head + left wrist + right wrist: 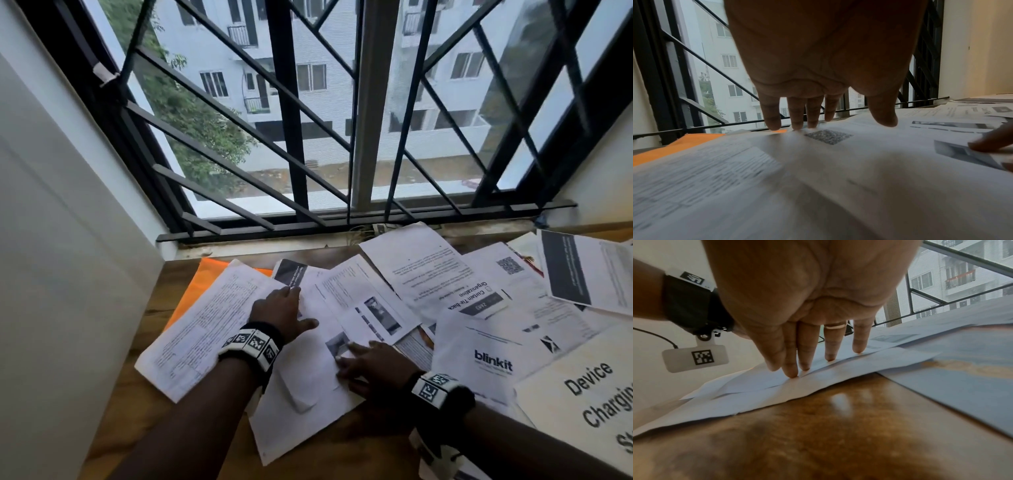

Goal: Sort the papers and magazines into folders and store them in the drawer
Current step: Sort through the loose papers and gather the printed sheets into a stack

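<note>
Loose white printed papers [308,377] lie overlapping across a wooden table [144,428]. An orange folder [191,294] lies flat under the papers at the back left, also seen as the orange folder [680,144] in the left wrist view. My left hand [284,311] rests flat with straight fingers [797,120] on a sheet by a grey printed square [828,136]. My right hand [370,363] presses its straight fingertips [791,373] on the overlapping sheets [760,386] near a small photo print. Neither hand grips anything.
More sheets spread to the right: a "blinkit" page [486,359], a "Device Charging" sheet [589,394], a page with a QR code [510,265]. A barred window [308,120] stands behind the table and a white wall [68,240] on the left. Bare wood [818,426] shows at the near edge.
</note>
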A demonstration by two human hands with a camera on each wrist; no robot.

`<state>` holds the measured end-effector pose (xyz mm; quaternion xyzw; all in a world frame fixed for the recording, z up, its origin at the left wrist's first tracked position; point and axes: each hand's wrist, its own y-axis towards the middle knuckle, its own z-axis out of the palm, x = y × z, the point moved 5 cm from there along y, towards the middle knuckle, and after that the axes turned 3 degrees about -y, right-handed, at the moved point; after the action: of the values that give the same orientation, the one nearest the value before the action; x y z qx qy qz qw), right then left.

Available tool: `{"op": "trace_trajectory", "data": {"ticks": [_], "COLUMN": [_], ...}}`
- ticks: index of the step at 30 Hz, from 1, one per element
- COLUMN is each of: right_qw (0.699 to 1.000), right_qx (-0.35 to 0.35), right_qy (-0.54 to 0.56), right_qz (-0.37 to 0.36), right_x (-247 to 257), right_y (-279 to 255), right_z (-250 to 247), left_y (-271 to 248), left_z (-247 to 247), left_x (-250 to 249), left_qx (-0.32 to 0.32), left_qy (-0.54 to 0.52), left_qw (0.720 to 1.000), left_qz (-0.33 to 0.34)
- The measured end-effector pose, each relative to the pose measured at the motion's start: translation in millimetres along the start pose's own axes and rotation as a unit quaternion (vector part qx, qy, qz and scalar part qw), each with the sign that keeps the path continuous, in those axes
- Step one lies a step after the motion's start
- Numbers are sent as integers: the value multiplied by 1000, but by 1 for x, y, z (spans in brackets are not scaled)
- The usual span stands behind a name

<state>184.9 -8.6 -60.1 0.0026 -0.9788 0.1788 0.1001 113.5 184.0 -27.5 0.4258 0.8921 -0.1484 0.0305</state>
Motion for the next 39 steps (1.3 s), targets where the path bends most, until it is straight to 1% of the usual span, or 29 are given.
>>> {"op": "trace_trajectory", "data": {"ticks": [4,9,12,14,16,18,20,22,24,26,29,32,34,37,39], "right_qw": [998,995,994,991,982,963,939,905,869,836,784,738,720,699,697], "right_qx": [25,33,32,12,-42,-108,-189,-270,-339,-380,-404,-380,-369,-357,-344], "right_qy": [57,88,91,120,174,236,273,311,326,325,354,446,488,543,569], "right_qz": [24,41,45,50,54,71,83,109,155,224,310,335,330,298,267], "right_x": [-3,-5,-7,-10,-15,-23,-31,-38,-50,-63,-78,-82,-81,-71,-62], "right_y": [-6,-12,-12,-10,-10,-12,-19,-26,-33,-40,-46,-40,-31,-20,-15], "right_z": [-4,-13,-12,-9,-7,-4,-7,-14,-17,-16,-13,-3,2,-2,-9], "left_y": [17,24,25,25,25,26,24,19,12,3,-8,-20,-27,-39,-47], "left_z": [4,2,0,-2,-4,-4,-3,-2,-3,-5,-5,0,6,15,18], "left_x": [-2,-3,0,3,6,13,22,31,35,37,40,45,48,51,51], "left_qx": [0,-13,-4,10,25,45,53,53,46,35,7,-15,-24,-47,-65], "left_qy": [-29,-23,-2,-44,-114,-165,-217,-278,-319,-342,-389,-444,-486,-560,-571], "left_qw": [1000,1000,1000,999,993,985,974,958,946,939,921,895,872,824,815], "left_qz": [3,8,0,-9,-18,-25,-35,-40,-35,-28,-27,-43,-53,-70,-67]}}
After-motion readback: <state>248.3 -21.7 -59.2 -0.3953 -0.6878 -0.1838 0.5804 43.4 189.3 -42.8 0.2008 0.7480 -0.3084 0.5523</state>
